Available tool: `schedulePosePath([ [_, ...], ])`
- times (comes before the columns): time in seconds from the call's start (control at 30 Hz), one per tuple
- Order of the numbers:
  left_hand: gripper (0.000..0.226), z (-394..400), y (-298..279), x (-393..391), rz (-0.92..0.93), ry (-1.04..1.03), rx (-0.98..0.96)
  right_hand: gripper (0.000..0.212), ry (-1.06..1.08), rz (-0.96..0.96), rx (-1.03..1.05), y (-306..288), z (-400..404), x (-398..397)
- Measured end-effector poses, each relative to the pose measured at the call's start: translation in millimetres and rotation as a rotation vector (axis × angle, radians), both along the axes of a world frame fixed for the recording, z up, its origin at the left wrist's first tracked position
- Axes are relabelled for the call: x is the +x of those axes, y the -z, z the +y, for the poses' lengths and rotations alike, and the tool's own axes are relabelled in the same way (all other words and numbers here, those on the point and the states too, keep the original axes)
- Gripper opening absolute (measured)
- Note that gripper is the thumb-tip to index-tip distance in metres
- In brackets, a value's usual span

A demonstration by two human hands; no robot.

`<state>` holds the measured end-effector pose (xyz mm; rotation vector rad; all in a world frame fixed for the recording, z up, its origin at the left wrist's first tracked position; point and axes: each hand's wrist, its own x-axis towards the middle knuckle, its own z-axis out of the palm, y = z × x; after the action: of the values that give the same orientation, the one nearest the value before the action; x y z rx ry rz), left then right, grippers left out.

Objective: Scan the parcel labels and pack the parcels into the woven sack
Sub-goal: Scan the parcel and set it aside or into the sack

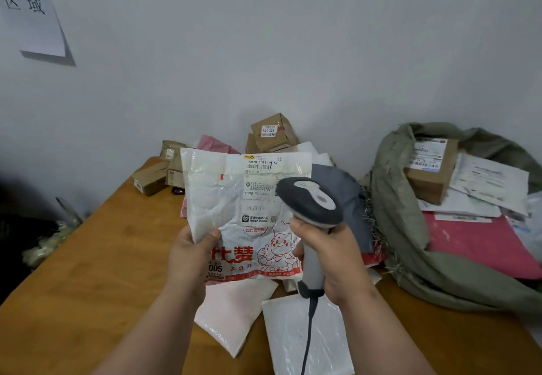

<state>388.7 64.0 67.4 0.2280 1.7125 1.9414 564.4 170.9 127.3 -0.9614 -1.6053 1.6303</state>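
Note:
My left hand (190, 253) grips the lower left edge of a white bubble mailer (225, 198) with red print and a shipping label (261, 190), held upright above the table. My right hand (331, 254) grips the handle of a grey and white barcode scanner (311, 201), whose head sits in front of the label's right side. The grey-green woven sack (399, 213) lies open on the right of the table. Inside it are a brown box (429, 169), white paper parcels and a pink mailer (481, 242).
On the wooden table (88, 257) lie two white mailers (305, 336) below my hands and a grey mailer (343, 190) behind the scanner. Several small cardboard boxes (272, 132) and a pink mailer are piled against the white wall. The scanner's cable hangs down.

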Motion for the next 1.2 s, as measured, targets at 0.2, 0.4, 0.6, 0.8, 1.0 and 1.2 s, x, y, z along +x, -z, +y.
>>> schedulePosePath([
  [0.2,0.014,-2,4,3,0.002,0.026,-0.018,0.033,-0.047,-0.014,0.036,-6,-6,-5],
  [0.4,0.015,-2,4,2,-0.006,0.025,-0.026,0.019,-0.038,-0.013,0.007,-2,-6,-6],
  [0.6,0.016,0,3,3,0.01,0.032,-0.042,0.006,-0.042,-0.014,-0.006,3,-1,-5],
  [0.8,0.016,3,2,7,0.018,0.037,-0.05,0.019,-0.062,0.01,-0.023,2,4,-3],
  [1.0,0.018,12,-2,15,0.026,0.034,-0.046,0.009,-0.065,0.018,0.0,4,20,4],
  [1.2,0.019,28,-2,30,0.029,0.032,-0.047,0.013,-0.011,0.01,0.007,9,39,18],
])
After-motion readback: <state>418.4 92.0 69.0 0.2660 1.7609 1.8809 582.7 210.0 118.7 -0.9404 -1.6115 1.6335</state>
